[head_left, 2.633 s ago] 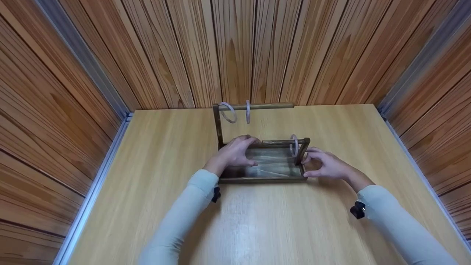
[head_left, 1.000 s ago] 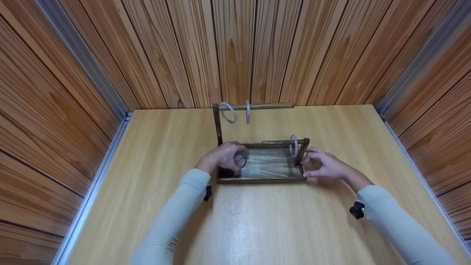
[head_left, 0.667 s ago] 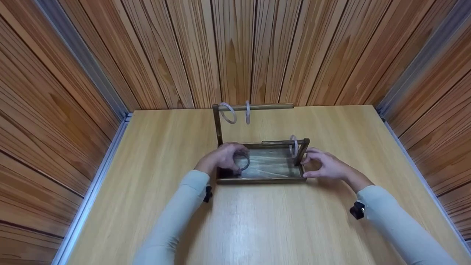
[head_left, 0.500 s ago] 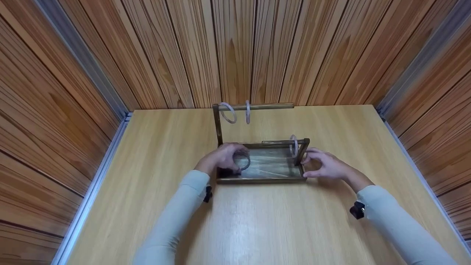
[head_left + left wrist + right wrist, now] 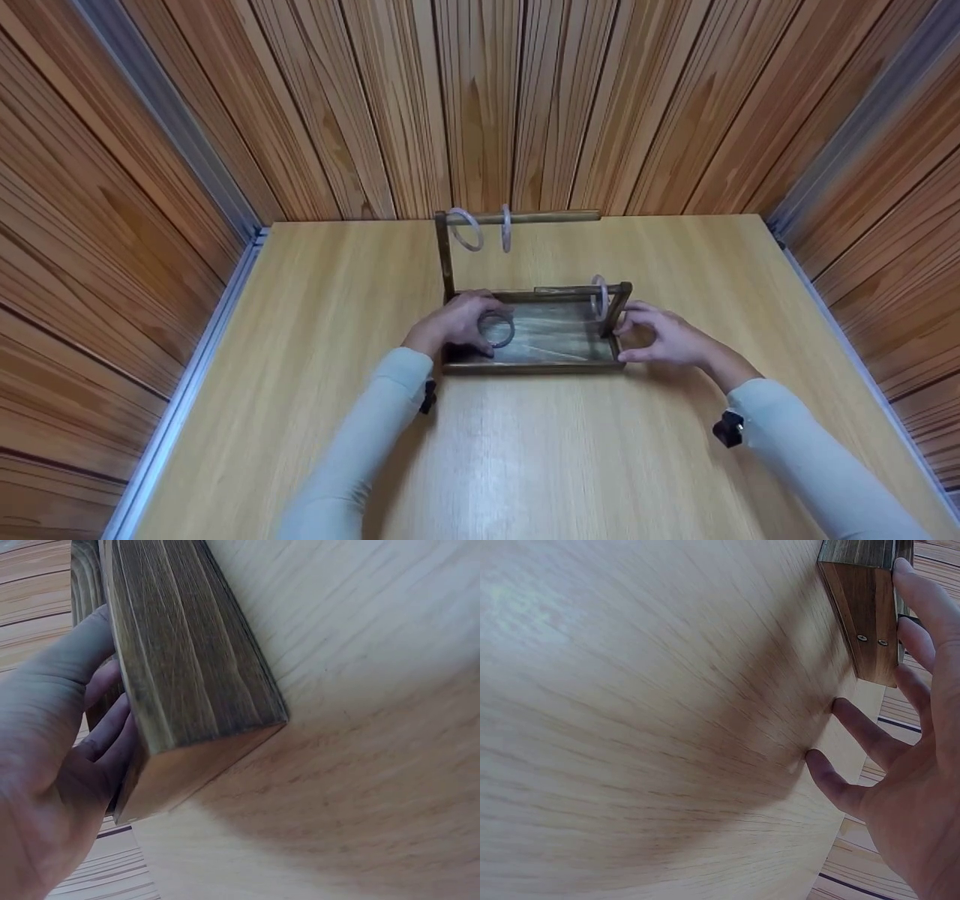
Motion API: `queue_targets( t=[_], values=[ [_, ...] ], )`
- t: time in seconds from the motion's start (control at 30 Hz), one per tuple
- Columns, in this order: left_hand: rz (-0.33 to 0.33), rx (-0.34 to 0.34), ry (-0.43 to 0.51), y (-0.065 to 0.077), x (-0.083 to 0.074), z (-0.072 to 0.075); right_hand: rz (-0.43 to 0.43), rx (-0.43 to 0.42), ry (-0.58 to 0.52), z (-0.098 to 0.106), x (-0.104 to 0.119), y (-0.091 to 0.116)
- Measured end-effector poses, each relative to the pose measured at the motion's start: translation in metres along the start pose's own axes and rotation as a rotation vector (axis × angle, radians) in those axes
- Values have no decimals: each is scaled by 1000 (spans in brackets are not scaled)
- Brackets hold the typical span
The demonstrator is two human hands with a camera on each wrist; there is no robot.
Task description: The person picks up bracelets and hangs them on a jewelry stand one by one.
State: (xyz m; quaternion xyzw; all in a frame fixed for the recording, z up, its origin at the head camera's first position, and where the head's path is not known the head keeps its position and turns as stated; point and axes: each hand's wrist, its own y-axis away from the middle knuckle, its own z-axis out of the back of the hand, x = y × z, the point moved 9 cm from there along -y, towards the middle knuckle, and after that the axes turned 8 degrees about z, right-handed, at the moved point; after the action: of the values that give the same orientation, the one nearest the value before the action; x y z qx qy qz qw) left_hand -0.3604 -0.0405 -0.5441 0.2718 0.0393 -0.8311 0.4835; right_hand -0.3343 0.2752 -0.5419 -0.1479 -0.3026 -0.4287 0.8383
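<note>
A dark-stained wooden bangle stand (image 5: pixel 555 367) has a shallow tray base and two horizontal bars, one tall at the left and one lower at the right. My left hand (image 5: pixel 465 322) reaches over the tray's left end and pinches a thin greyish bangle (image 5: pixel 512 330) inside it; in the left wrist view the tray wall (image 5: pixel 187 637) hides the bangle and fingertips. My right hand (image 5: pixel 664 337) touches the right end of the stand with spread fingertips. In the right wrist view, thumb and fingers meet the tray end (image 5: pixel 862 615), while two other fingertips rest on the table.
Two pale purple bangles, one at the left end (image 5: pixel 466 229) and one farther along (image 5: pixel 506 229), hang on the tall bar (image 5: pixel 555 217). A third pale bangle (image 5: pixel 599 298) hangs on the low bar near its post (image 5: pixel 615 309). Wooden panels enclose the table's back and sides.
My left hand moved left and down into the tray, and a bangle came into view in its grasp. Lately hand and bangle shifted slightly right. The right hand stays put.
</note>
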Motion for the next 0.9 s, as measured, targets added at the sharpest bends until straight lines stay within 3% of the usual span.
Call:
queue_targets(
  t=[0.4, 0.43, 0.9],
  values=[
    [-32, 25, -114, -5, -4, -8, 19, -5, -8, 1, 3, -1],
    [-22, 37, -109, 1, -10, -3, 24, -6, -6, 1, 3, -1],
    [-3, 64, -107, 0, -10, -3, -6, 10, -1, 1, 3, 1]
  ],
)
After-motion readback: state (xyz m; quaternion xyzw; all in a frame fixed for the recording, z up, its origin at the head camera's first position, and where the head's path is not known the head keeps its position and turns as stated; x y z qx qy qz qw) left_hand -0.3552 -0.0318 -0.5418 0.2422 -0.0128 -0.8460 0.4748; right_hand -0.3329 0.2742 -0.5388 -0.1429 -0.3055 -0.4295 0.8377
